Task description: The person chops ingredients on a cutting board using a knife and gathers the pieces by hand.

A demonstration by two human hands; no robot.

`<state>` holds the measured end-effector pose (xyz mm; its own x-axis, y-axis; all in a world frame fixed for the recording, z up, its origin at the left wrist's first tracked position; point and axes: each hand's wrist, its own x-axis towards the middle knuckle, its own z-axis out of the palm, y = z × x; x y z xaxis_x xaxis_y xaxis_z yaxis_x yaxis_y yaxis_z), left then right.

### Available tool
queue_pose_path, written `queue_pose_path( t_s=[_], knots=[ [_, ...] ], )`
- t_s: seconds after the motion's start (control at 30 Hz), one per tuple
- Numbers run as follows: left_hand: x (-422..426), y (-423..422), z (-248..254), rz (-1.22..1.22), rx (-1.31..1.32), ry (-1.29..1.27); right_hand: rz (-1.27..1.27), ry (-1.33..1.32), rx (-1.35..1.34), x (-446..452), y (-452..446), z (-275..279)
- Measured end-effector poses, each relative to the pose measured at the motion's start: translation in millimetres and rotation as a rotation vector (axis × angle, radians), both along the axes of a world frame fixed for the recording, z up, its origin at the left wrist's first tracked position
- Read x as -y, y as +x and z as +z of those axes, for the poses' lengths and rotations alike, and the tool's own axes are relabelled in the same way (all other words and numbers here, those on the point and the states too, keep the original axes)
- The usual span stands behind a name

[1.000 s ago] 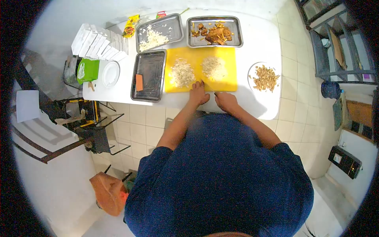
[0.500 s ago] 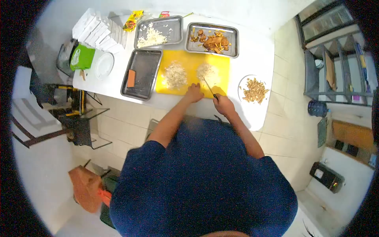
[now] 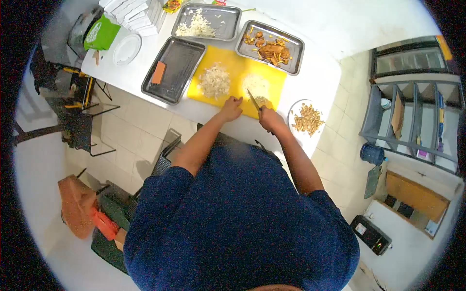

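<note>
My right hand [image 3: 271, 120] is closed on the handle of a knife [image 3: 254, 100], whose blade points up and left over the yellow board [image 3: 233, 59]. Under the blade lies a pale chopped heap [image 3: 256, 85]. My left hand [image 3: 231, 108] is at the board's front edge, fingers partly curled, and whether it holds anything is too small to tell. Near it is a second pale chopped heap [image 3: 214, 81]. To the right, a round white plate [image 3: 292, 127] carries brown strips [image 3: 308, 119].
Behind the board stand a tray of pale pieces [image 3: 231, 24] and a tray of browned food [image 3: 300, 51]. Left of it, a dark tray [image 3: 180, 60] holds an orange block [image 3: 158, 72]. Further left are a white lid [image 3: 127, 49], a green packet [image 3: 101, 33] and stacked white boxes [image 3: 136, 14].
The view has turned and shifted. The knife, hardly visible at first, now shows with its blade over the right heap. My left hand has moved slightly away from the right one.
</note>
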<state>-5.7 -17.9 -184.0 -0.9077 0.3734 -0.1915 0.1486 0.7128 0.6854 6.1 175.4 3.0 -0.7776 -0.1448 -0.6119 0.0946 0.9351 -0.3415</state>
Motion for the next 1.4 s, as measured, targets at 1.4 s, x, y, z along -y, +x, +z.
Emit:
queue_pose_path(
  t_s=[1.4],
  knots=[
    [5, -5, -2, 0.035, 0.085, 0.09, -0.052, 0.045, -0.101, 20, 28, -73]
  ],
)
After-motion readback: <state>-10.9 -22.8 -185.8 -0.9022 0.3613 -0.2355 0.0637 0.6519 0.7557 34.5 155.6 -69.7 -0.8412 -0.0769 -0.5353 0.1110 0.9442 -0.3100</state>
